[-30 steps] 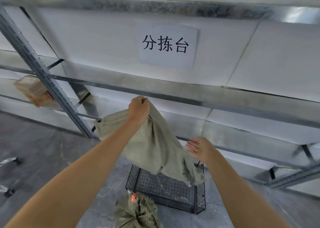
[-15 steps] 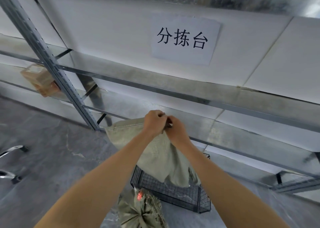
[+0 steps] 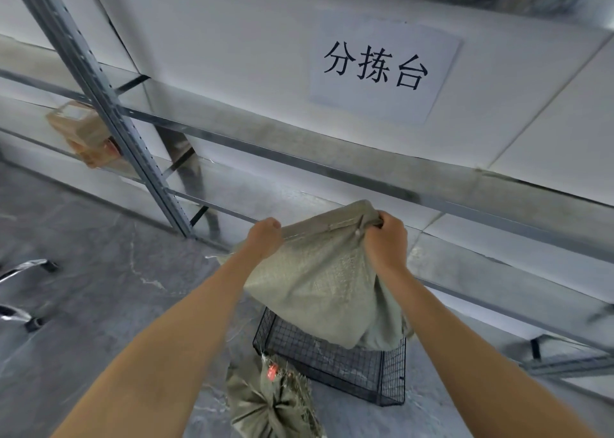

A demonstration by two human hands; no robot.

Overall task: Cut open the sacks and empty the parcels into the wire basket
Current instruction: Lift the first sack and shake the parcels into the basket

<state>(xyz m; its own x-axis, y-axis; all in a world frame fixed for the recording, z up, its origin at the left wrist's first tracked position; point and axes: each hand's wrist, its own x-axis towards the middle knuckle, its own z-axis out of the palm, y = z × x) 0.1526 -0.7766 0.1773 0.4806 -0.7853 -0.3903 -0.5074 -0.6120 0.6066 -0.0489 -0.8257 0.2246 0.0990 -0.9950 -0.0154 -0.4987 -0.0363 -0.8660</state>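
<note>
**A:** Far left there's a brownish parcel (image 3: 84, 135) on the lower shelf (image 3: 232, 185), tucked behind the rack's grey upright (image 3: 109, 105). Where's the sack at?

**B:** Up in the air. Left hand (image 3: 265, 238) is fisted on the top hem of the greenish woven sack (image 3: 325, 281). Right hand (image 3: 387, 241) is clamped on the bunched corner of that same hem, so the hands are apart with the hem stretched between them.

**A:** And down below?

**B:** A second sack (image 3: 272, 401) lies on the floor (image 3: 99, 288), tied shut, with a red tag (image 3: 271, 370) at the knot. Just right of it is the black wire basket (image 3: 349, 368), right under the held sack. The sack's loose bottom end hangs over the basket's far side, though I can't tell if it touches the mesh. The paper sign (image 3: 382, 65) above reads 分拣台.
</note>
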